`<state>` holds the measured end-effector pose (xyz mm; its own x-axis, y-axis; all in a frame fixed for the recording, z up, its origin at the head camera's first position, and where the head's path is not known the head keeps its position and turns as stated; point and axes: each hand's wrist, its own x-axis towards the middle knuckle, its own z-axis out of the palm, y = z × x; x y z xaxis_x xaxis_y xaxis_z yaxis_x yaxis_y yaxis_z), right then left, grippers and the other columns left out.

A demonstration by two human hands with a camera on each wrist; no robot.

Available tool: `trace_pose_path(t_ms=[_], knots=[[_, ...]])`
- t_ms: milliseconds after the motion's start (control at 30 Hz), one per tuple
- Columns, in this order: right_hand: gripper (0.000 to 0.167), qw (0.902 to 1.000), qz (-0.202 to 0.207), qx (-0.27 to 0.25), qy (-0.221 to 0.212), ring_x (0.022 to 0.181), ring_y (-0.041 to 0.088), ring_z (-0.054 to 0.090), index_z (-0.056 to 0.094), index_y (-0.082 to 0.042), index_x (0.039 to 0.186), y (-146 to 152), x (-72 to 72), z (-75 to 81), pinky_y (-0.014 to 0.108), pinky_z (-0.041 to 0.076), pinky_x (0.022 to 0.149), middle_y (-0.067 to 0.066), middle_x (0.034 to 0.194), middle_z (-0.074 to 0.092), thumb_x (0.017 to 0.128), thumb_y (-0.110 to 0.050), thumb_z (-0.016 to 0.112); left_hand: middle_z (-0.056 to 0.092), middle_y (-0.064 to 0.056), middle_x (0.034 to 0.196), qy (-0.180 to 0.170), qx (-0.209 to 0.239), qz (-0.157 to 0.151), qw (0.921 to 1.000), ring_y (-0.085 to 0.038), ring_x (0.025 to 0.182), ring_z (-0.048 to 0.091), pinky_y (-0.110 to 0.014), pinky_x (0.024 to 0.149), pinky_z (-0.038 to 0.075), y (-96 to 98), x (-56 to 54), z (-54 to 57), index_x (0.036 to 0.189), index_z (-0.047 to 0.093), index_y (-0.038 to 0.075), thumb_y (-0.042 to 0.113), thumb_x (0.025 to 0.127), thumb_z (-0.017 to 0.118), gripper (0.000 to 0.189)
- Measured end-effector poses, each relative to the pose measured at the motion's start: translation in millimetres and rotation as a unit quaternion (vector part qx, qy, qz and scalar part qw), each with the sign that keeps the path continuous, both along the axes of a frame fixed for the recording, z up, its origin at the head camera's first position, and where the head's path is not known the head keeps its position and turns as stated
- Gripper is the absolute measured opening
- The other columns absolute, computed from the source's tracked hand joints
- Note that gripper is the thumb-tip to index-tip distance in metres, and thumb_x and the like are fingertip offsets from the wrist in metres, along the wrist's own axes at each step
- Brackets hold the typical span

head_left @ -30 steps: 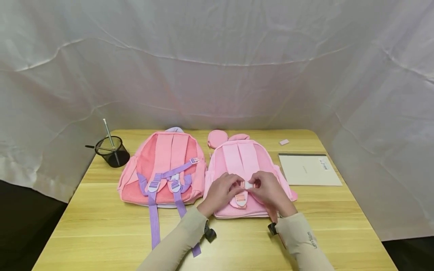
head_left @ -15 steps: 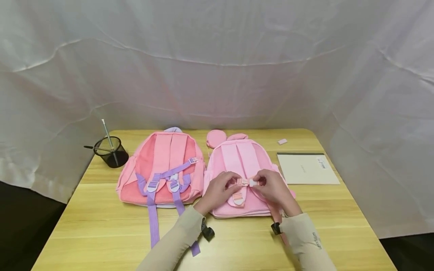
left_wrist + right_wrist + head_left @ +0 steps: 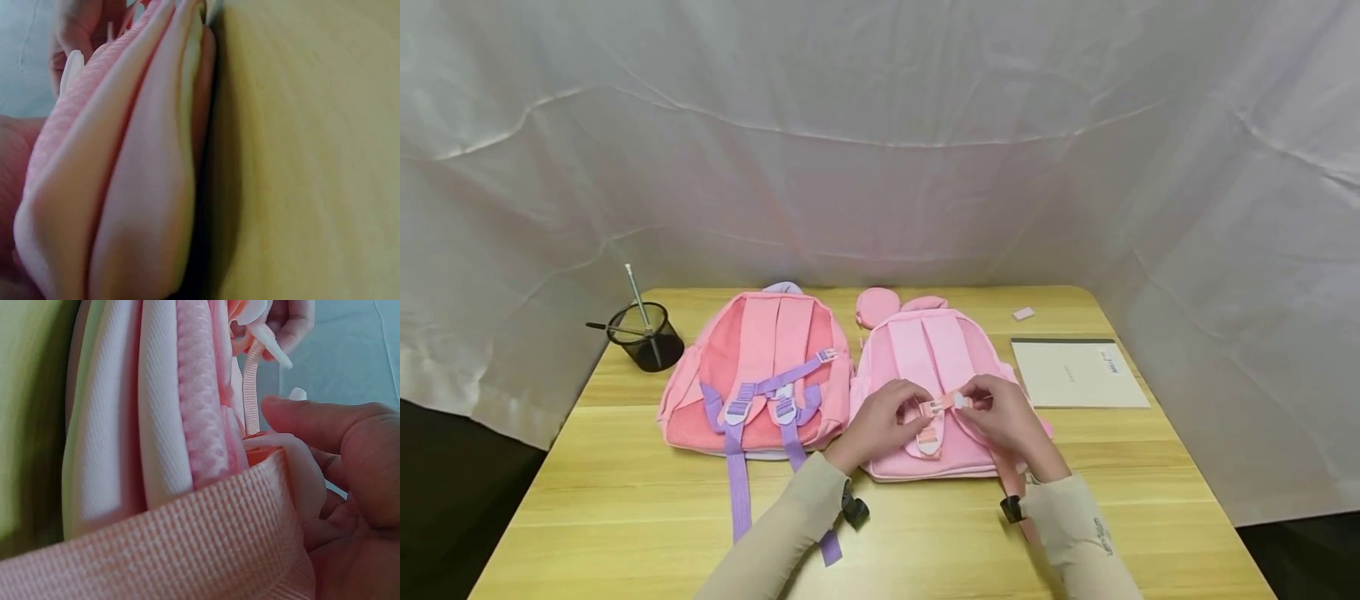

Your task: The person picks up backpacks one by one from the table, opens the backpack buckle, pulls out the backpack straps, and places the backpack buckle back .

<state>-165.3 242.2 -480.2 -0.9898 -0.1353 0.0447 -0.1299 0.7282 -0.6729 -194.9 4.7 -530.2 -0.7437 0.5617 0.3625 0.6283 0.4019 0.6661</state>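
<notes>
A pink backpack lies with its straps up, and both hands work over its lower part. My left hand pinches the orange pronged half of a buckle. Just to its right, my right hand holds the white buckle half between thumb and fingers. A small gap separates the two halves, with orange webbing showing there. In the right wrist view, a wide peach strap crosses in front of the right hand. The left wrist view shows mostly the backpack's side, hiding much of the left hand.
To the left lies a coral backpack with purple straps trailing toward the front. A black mesh pen holder stands at the far left. Behind the pink backpack is a round pink pouch. An eraser and a notebook lie right.
The white and orange buckle halves, together between the hands a second ago, have come apart. My right hand has shifted slightly right with the white half, my left slightly left.
</notes>
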Motion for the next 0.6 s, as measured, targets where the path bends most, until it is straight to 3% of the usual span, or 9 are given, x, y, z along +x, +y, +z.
trace_pose_path(t_ms=[167, 367, 467, 600], knots=[[0.018, 0.9999, 0.0, -0.016, 0.007, 0.088, 0.018, 0.065, 0.07, -0.005, 0.104, 4.0, 1.4, -1.1, 0.037, 0.059, 0.085, 0.007, 0.096, 0.071, 0.087, -0.001, 0.076, 0.066, 0.0, 0.092, 0.009, 0.002, 0.007, 0.9999, -0.012, 0.082, 0.058, -0.021, 0.073, 0.046, 2.2, -0.8, 1.1, 0.105, 0.068, 0.016, 0.02, 0.084, 0.083, 0.025], [0.035, 0.9992, 0.007, -0.034, 0.019, 0.095, 0.022, 0.065, 0.068, -0.004, 0.122, 7.3, 3.6, -2.7, 0.036, 0.056, 0.088, 0.009, 0.105, 0.072, 0.088, 0.005, 0.07, 0.067, 0.001, 0.091, -0.008, 0.001, 0.023, 0.9997, -0.012, 0.08, 0.058, -0.022, 0.072, 0.046, 4.4, -0.5, 1.3, 0.101, 0.067, 0.017, 0.023, 0.085, 0.085, 0.025], [0.04, 0.9985, 0.011, -0.031, 0.043, 0.101, 0.027, 0.066, 0.068, -0.004, 0.125, 9.5, 4.2, -3.5, 0.042, 0.056, 0.091, 0.011, 0.111, 0.072, 0.086, 0.007, 0.07, 0.067, 0.0, 0.092, -0.023, 0.025, 0.024, 0.9991, -0.014, 0.08, 0.061, -0.022, 0.072, 0.048, 3.1, -0.8, -1.3, 0.104, 0.069, 0.016, 0.023, 0.086, 0.083, 0.023], [0.034, 0.995, 0.019, -0.014, 0.097, 0.108, 0.031, 0.065, 0.071, -0.006, 0.121, 6.3, 2.8, -1.0, 0.052, 0.054, 0.095, 0.012, 0.117, 0.072, 0.088, 0.004, 0.073, 0.071, -0.001, 0.094, -0.068, 0.078, 0.02, 0.9944, -0.018, 0.082, 0.066, -0.026, 0.074, 0.054, 0.5, -0.5, -1.5, 0.106, 0.071, 0.013, 0.021, 0.087, 0.082, 0.023]])
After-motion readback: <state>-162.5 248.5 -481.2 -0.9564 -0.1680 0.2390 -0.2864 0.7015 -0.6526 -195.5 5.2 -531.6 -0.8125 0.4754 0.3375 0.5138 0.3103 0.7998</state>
